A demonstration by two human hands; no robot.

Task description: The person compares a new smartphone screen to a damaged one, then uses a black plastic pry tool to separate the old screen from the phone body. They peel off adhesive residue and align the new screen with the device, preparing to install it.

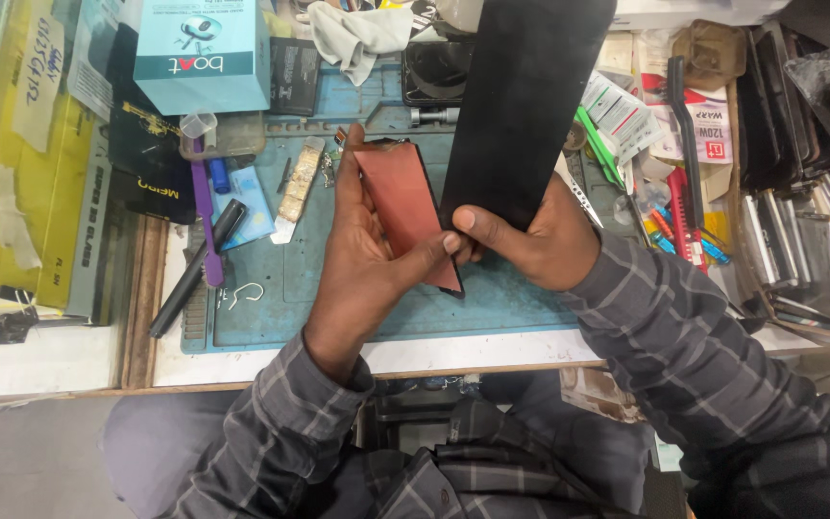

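Observation:
My left hand point(362, 259) cradles a flat phone-sized panel with a reddish-brown face point(405, 207), fingers along its left edge and thumb on its lower right. My right hand point(530, 240) pinches the lower end of a long black flat sheet point(521, 106) that rises to the top of the view and overlaps the panel's right side. Both hands are over a blue work mat point(357, 298) on the bench.
A light blue box point(204, 53) and a grey cloth point(357, 34) lie at the back. Purple and black pens point(206, 240) and a strip of adhesive sit left on the mat. Brushes, tweezers and stacked phone parts point(790, 231) crowd the right. Yellow boxes point(40, 163) stand at far left.

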